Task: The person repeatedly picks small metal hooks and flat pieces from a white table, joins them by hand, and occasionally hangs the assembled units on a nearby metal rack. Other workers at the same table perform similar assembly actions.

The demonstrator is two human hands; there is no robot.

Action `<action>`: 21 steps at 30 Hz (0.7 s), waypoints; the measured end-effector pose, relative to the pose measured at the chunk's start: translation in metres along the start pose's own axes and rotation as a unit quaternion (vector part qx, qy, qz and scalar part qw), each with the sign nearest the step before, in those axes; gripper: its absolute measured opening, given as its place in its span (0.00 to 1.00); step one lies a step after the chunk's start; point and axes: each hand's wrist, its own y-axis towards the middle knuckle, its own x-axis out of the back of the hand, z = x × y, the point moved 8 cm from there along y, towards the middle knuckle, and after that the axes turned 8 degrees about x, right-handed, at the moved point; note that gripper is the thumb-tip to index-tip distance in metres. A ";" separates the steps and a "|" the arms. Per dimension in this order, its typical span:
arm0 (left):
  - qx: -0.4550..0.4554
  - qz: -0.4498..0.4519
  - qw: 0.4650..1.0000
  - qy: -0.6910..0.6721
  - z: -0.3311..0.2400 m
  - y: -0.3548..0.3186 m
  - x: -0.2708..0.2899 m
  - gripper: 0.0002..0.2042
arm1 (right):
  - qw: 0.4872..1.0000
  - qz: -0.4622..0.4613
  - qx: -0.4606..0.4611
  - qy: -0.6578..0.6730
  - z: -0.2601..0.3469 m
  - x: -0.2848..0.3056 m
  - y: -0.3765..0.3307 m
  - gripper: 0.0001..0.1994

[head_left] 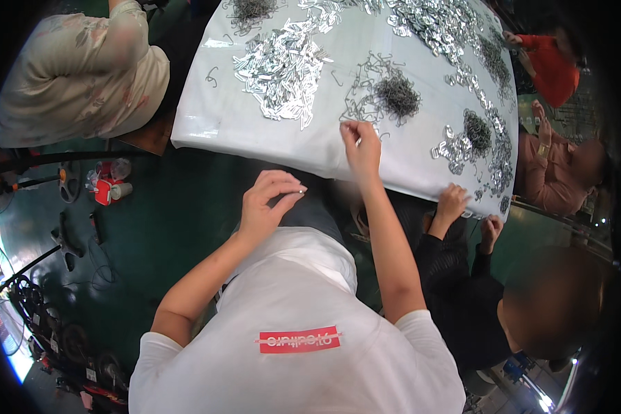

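Wire hooks (pixel 398 98) just beyond the right hand (pixel 363 148), farther from the left hand (pixel 265 200); both grips unclear.

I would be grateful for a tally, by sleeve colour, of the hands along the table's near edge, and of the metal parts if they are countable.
White-sleeved: 2, the left hand and right hand
Black-sleeved: 2, a co-worker's hands
Wire hooks and flat silver pieces: too densely heaped to count
Total of hands: 4

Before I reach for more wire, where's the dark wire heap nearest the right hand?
In the head view's upper half, the dark wire heap lies on the white table, beyond and slightly right of the right hand.
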 end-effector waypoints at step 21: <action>-0.010 -0.050 0.999 0.020 -0.003 -0.011 -0.007 0.09 | 0.892 0.092 -0.257 0.361 -0.061 -0.018 0.040 0.06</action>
